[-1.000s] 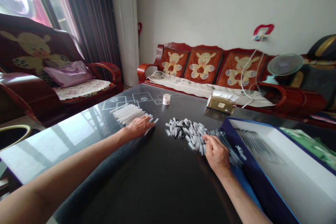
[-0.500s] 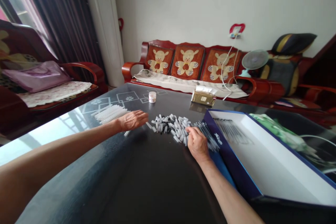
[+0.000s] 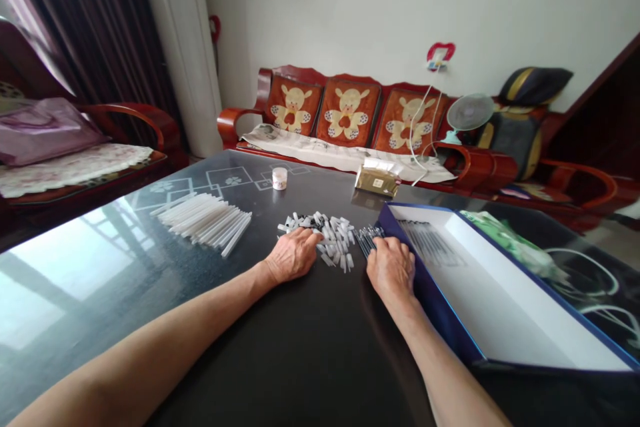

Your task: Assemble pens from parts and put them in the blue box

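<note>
My left hand (image 3: 295, 255) reaches into a pile of small white and black pen caps (image 3: 340, 240), its fingers bent down; the fingertips and whatever they pinch are hidden. Over a bundle of thin dark pen refills (image 3: 367, 237) beside the box, my right hand (image 3: 393, 268) has its fingers curled onto the near ends of the refills. How many it grips does not show. Left of the caps, many white pen barrels (image 3: 205, 220) lie side by side in a flat heap, apart from both hands.
A blue open box (image 3: 500, 300) with a white inside stands at the right, more thin refills (image 3: 433, 243) in its far end. Farther back are a small round jar (image 3: 279, 179) and a tissue pack (image 3: 377, 181). A green plastic bag (image 3: 515, 243) and white cable (image 3: 595, 273) lie beyond the box.
My left hand has moved right from beside the white barrels to the cap pile. My right hand has shifted from the caps' edge onto the refills. The camera view has turned slightly right.
</note>
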A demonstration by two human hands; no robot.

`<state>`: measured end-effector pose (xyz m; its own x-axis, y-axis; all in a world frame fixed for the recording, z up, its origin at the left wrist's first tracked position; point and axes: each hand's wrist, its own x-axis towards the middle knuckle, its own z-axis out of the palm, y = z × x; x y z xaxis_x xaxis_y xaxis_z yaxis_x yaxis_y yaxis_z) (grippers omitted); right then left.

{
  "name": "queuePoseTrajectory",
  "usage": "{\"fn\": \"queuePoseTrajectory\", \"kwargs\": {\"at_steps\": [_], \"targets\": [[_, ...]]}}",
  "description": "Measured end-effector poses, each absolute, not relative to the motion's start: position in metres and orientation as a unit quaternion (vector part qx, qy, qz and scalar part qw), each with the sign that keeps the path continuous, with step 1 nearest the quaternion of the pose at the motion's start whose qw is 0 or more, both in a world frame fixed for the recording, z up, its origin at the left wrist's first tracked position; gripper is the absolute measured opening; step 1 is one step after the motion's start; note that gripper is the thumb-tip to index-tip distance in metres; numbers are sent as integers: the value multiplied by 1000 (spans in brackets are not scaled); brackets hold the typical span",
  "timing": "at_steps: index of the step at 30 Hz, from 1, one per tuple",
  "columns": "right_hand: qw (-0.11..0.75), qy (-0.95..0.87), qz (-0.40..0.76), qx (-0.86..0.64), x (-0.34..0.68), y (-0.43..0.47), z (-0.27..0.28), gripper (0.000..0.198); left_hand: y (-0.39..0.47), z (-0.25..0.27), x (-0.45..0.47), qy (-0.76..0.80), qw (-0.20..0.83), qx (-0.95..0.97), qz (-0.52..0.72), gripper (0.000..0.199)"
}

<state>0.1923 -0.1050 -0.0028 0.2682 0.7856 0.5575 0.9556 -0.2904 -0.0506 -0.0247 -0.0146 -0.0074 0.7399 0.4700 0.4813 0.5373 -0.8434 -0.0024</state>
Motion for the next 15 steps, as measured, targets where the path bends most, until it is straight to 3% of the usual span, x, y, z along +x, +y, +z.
{"fn": "queuePoseTrajectory", "kwargs": {"at_steps": [6,15], "targets": [[155,-605,-208,-752,183,-102,0,15,-15,-12,-26,-281,74,-930,-225,37],[106,-585,-225,-772,181,-102,5,19,-13,-11,-24,-264,61,-928,-256,34]]}}
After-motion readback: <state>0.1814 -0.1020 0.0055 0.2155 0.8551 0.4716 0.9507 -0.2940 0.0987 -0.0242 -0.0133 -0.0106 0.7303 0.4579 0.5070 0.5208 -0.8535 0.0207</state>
